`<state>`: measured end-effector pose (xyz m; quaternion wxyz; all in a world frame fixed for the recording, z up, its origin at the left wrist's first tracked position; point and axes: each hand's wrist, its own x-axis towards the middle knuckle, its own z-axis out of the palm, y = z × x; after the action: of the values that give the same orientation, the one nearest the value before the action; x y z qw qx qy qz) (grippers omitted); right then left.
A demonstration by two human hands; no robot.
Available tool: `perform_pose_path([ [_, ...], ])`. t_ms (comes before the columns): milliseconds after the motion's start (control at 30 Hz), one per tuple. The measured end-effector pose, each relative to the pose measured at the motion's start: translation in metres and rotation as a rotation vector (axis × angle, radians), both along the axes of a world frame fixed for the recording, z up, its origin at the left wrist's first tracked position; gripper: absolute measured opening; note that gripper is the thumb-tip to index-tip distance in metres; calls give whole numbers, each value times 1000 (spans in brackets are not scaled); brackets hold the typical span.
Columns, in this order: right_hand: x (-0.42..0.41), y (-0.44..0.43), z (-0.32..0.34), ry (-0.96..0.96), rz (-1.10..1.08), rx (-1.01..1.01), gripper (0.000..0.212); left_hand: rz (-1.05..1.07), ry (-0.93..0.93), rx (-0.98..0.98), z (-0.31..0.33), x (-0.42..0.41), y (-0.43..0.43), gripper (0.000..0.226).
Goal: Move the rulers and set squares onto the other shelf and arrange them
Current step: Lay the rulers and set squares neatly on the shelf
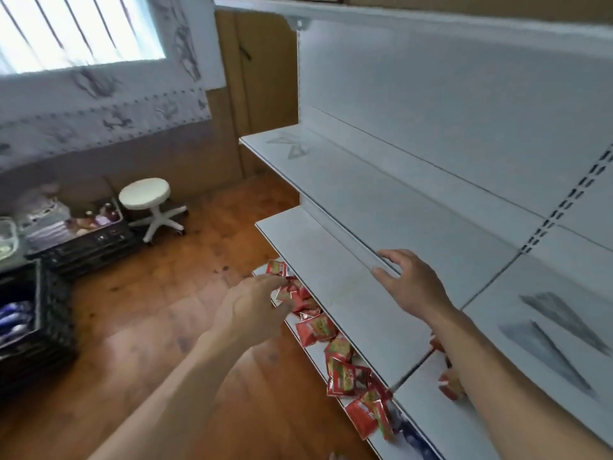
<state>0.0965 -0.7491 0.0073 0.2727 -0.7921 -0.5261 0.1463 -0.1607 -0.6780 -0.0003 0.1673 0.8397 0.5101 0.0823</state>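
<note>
Two clear set squares [288,146] lie on the far left end of the upper white shelf [381,194]. More clear set squares [557,333] lie side by side on the shelf of the right bay [497,313], just right of my right forearm. My right hand [411,280] reaches forward with spread fingers, and its fingertips touch the front lip of the upper shelf. It holds nothing. My left hand [255,303] hovers in front of the shelves with relaxed fingers above the red packets, empty as far as the blur allows. No ruler is visible.
Several red snack packets [335,346] lie scattered along the bottom shelf. The middle shelf [318,260] is bare. A white stool [147,200] stands on the wooden floor at the left, beside black crates [49,313] holding goods.
</note>
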Motion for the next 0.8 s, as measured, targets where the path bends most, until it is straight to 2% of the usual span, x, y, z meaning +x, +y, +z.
perform_pose_path([
  [200, -11, 116, -14, 8, 74, -3, 40, 52, 25, -45, -12, -15, 86, 47],
  [333, -3, 211, -24, 20, 89, 41, 39, 67, 62, -15, -13, -6, 172, 47],
  [567, 12, 369, -23, 47, 112, -14, 43, 71, 38, 7, 6, 24, 318, 42],
  [800, 14, 470, -28, -4, 143, -71, 46, 2, -5, 35, 3, 47, 421, 43],
])
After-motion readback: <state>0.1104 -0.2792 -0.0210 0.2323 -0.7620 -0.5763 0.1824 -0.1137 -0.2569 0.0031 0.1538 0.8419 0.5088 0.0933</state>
